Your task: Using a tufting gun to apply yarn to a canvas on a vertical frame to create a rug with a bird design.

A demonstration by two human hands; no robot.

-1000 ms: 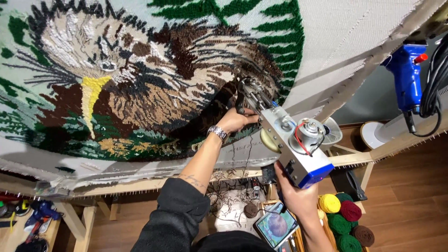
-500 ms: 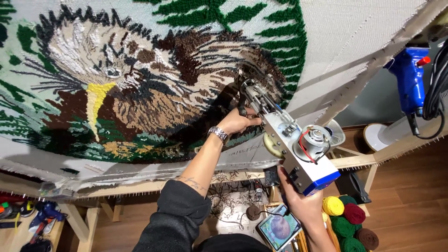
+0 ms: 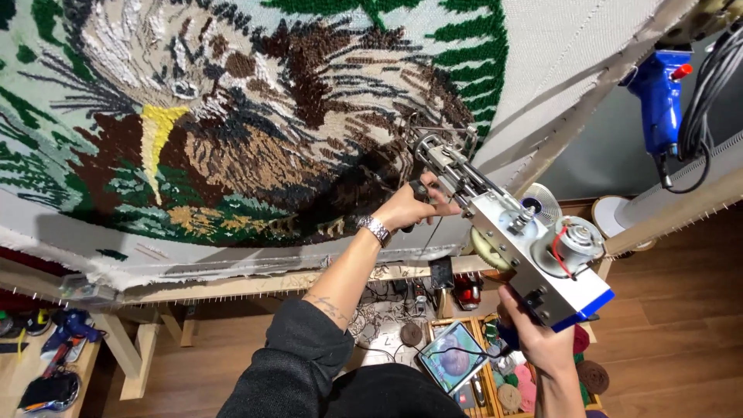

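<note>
Tufting gun [image 3: 515, 232] sits tilted, its needle end touching the dark brown pile of the tufted rug [image 3: 255, 131] near the right edge of the design. Left hand [image 3: 410, 207] has fingers curled tight around the front handle, just beside the cloth. Right hand [image 3: 542, 340] grips the rear handle below the motor; its fingers are mostly hidden behind the gun body. Bare backing cloth lies open right of the needle, up to the wooden frame [image 3: 542, 155]. Tablet [image 3: 453, 356] and yarn balls [image 3: 592, 375] below are partly cut off.
</note>
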